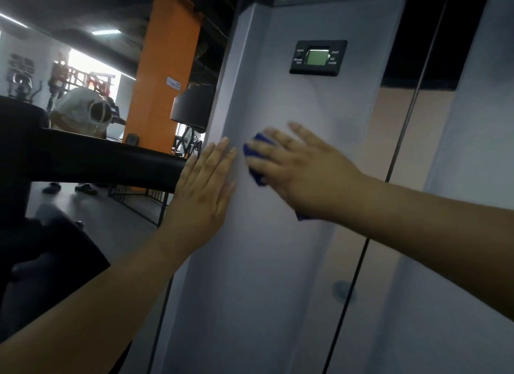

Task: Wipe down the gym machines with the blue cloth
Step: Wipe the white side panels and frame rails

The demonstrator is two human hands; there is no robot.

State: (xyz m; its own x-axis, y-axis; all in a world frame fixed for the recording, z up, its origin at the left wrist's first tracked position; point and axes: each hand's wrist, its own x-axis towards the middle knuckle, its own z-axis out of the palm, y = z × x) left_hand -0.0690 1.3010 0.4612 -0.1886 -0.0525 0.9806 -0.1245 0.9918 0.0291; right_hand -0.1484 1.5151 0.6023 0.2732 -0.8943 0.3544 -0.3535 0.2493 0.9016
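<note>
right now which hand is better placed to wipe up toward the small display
Right. The right hand presses the blue cloth on the grey machine panel below the display; the left hand rests bare beside it.

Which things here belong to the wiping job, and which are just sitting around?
Job: blue cloth, right hand pressing it, left hand flat on the grey machine panel.
Just there: display on the panel, orange pillar, black bar, metal rod.
</note>
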